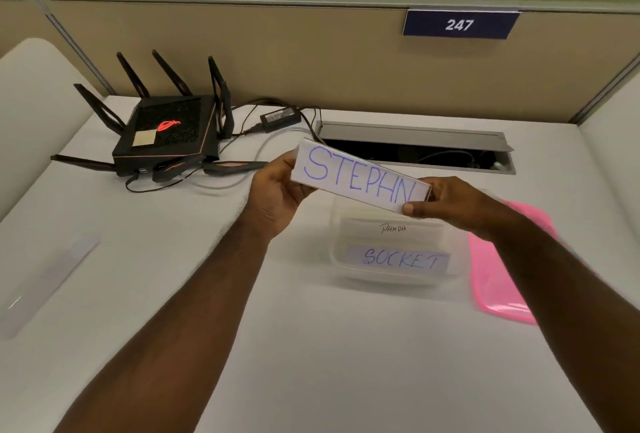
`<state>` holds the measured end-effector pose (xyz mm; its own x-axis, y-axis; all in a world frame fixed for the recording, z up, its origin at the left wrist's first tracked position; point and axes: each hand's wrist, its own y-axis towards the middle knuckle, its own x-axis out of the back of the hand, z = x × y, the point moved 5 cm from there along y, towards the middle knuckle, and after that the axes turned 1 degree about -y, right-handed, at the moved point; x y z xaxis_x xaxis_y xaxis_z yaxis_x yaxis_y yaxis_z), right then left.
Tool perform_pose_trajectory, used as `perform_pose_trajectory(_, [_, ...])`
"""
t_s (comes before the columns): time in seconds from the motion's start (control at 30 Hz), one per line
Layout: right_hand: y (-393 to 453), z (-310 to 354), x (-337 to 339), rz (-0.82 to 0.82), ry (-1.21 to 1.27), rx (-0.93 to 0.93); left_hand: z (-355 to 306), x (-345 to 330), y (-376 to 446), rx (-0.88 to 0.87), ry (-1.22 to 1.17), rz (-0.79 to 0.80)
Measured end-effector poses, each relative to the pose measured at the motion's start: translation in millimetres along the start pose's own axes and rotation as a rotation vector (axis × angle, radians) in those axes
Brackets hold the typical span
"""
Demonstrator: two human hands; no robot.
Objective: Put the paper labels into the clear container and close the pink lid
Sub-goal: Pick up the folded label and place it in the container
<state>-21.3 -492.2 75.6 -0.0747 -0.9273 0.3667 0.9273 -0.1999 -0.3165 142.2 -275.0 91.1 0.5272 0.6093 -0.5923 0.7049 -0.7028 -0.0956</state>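
A white paper label [360,174] with blue handwriting is held in the air, tilted, above the far side of the clear container [460,256]. My left hand [277,190] grips its left end and my right hand [450,204] pinches its right end. Inside the container lie two other labels, a white one [393,229] and, nearer to me, one [401,258] written in blue. The pink lid [498,280] lies flat on the desk just right of the container, partly hidden by my right forearm.
A black router [166,134] with several antennas, its cables and a power adapter [278,117] sit at the back left. An open cable tray [415,152] is cut into the desk behind the container. A thin clear strip [52,276] lies at the left.
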Motion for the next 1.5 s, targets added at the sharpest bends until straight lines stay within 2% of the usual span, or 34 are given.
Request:
perform_pose_trajectory(0.13, [-23.3, -18.3, 26.5, -0.085, -0.052, 0.002, 13.7, -12.2, 2.9, 0.131, 0.205, 0.149])
perform_pose_trajectory(0.27, [-36.4, -31.9, 42.4, -0.153, -0.104, -0.036, 27.4, -18.9, 8.3, 0.196, 0.394, 0.141])
perform_pose_trajectory(0.43, [-41.4, -42.2, 47.1, -0.213, -0.204, -0.067, 40.1, -24.1, 15.8, 0.103, 1.058, 0.239])
perform_pose_trajectory(0.57, [-35.8, -52.5, 47.5, -0.280, -0.424, -0.114, 49.6, -20.1, 22.2, 0.025, 1.471, 0.192])
perform_pose_trajectory(0.73, [-30.6, -46.7, 32.8, -0.350, -1.003, -0.062, 63.3, -23.0, 19.8, -0.152, 1.900, 0.186])
perform_pose_trajectory(0.97, [-13.2, -47.0, 9.9, -0.311, -1.331, -0.059, 96.3, -34.0, 17.0, -0.250, 2.365, 0.199])
perform_pose_trajectory(1.1, [-5.2, -52.4, -0.5, -0.273, -1.412, -0.094, 106.7, -38.7, 13.2, -0.202, 2.462, 0.181])
perform_pose_trajectory(1.27, [-3.5, -58.1, -7.3, -0.253, -1.446, -0.132, 114.0, -41.0, 16.3, -0.173, 2.441, 0.223])
perform_pose_trajectory(1.4, [-1.0, -54.5, -5.0, -0.286, -1.379, -0.152, 110.4, -42.5, 15.1, -0.271, 2.372, 0.212])
perform_pose_trajectory(1.5, [0.2, -38.6, -4.0, -0.370, -1.321, -0.092, 98.0, -45.1, 10.5, -0.407, 2.255, 0.094])
